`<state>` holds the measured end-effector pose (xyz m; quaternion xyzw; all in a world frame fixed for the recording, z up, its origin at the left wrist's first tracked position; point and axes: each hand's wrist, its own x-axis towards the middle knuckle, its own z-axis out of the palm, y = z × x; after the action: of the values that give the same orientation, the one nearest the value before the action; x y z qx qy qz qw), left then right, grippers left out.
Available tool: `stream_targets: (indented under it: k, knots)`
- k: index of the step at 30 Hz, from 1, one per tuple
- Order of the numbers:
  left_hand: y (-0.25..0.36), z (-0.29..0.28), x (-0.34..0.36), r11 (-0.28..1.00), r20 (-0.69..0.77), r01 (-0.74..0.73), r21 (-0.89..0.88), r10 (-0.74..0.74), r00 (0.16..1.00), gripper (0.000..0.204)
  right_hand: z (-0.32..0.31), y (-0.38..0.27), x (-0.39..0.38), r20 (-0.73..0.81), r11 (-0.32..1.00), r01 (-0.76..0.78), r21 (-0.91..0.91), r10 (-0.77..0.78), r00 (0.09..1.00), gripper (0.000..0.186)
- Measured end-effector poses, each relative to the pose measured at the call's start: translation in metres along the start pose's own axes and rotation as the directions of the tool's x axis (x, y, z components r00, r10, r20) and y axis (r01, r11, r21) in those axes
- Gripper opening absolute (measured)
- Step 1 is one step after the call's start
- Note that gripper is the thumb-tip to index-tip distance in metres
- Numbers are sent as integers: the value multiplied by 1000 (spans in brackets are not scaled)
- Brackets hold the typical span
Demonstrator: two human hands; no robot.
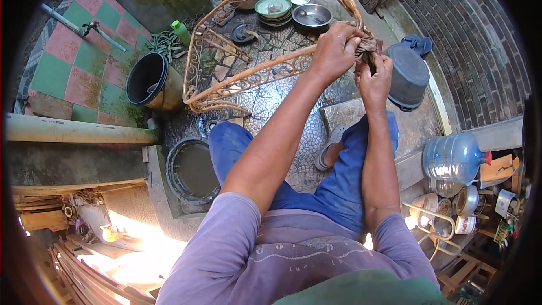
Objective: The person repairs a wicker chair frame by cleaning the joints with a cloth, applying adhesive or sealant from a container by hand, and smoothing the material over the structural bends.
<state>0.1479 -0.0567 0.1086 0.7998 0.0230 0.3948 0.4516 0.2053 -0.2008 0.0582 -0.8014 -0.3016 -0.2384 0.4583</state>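
A brown frame with curled ornamental metalwork (261, 73) stands on the wet floor before me, tilted, one corner raised near my hands. At that corner a grey-brown rag (366, 46) is bunched up against the frame. My left hand (336, 52) is closed, fingers bent over the rag at the frame's corner. Just to the right, my right hand (374, 83) is closed too, thumb and fingers pinching the rag from below. A short dark reddish strip (379, 47) sticks up beside the right fingers; what it is I cannot tell.
Stacked plates (273, 8) and a metal basin (312, 16) lie beyond the frame. An upturned grey tub (407, 73) sits to the right. On the left are a black bucket (148, 79) and a basin of murky water (193, 169). A blue water jug (451, 157) stands at far right.
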Motion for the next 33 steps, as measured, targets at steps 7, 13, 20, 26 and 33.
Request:
stream_targets:
  k: [7,13,20,26,33]
  knots:
    - [-64,-81,-63,890,-327,146,432,4,945,35,-2,34,-7,-34,995,-19,-99,16,999,35]
    - [-199,-208,-185,706,-685,658,-261,-616,389,53,4,34,-4,-27,995,-37,-98,35,999,33]
    - [-201,-199,-192,196,-111,577,-793,-977,180,96,-2,65,-13,-61,980,-74,-187,63,996,34]
    - [-211,-183,-165,38,14,421,-906,-993,120,77,-10,99,-22,-66,978,-95,-188,84,994,33]
    - [-238,-184,-163,-73,116,375,-924,-989,94,33,-14,116,-34,-11,962,-218,-166,219,976,29]
